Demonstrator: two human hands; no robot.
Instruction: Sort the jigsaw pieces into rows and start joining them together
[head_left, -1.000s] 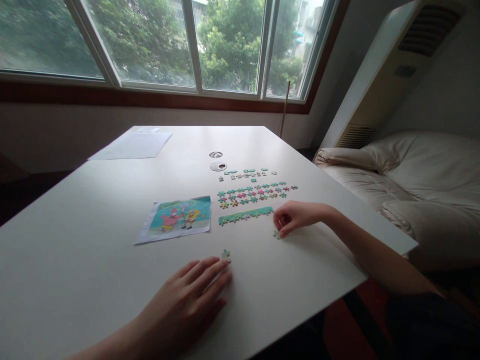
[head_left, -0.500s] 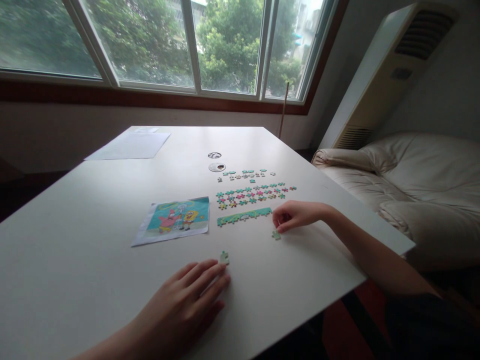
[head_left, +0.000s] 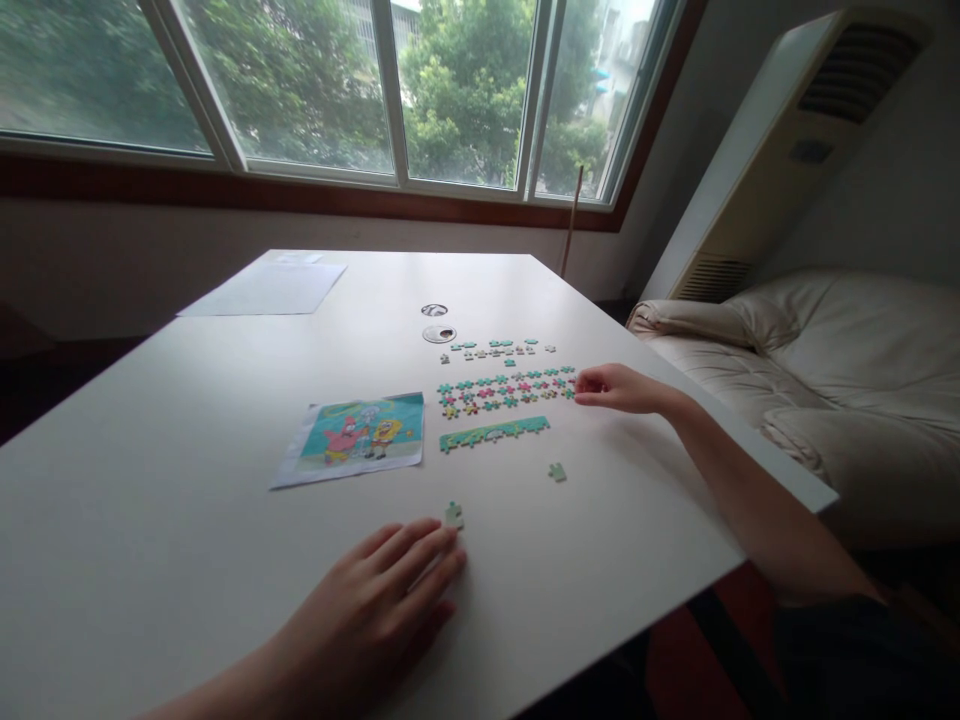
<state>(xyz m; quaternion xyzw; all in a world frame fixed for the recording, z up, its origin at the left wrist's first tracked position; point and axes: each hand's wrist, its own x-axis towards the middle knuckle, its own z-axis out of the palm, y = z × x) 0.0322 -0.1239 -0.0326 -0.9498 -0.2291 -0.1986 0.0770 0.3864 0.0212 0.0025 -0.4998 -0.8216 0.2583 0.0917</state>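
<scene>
My left hand (head_left: pixel 386 600) lies on the table with fingers stretched out, its fingertips at a pale green puzzle piece (head_left: pixel 454 515). My right hand (head_left: pixel 616 388) is at the right end of the rows of loose puzzle pieces (head_left: pixel 487 393), fingers curled together; whatever is between them is hidden. Nearer to me lies a joined strip of teal puzzle pieces (head_left: pixel 495 433). Another pale green puzzle piece (head_left: pixel 556 471) lies alone below the strip's right end. Left of the strip is a printed cartoon picture (head_left: pixel 364 432) on paper.
More puzzle pieces (head_left: pixel 495 350) lie scattered farther back on the white table (head_left: pixel 187 440). Two round cut-outs (head_left: pixel 439 334) in the tabletop sit behind them. A white sheet (head_left: pixel 266 288) lies at the far left. A pale leather sofa (head_left: pixel 847 400) stands on the right.
My right hand has moved away from the lone pale green puzzle piece, back and to the right, to the end of the loose rows. My left hand has stayed in place.
</scene>
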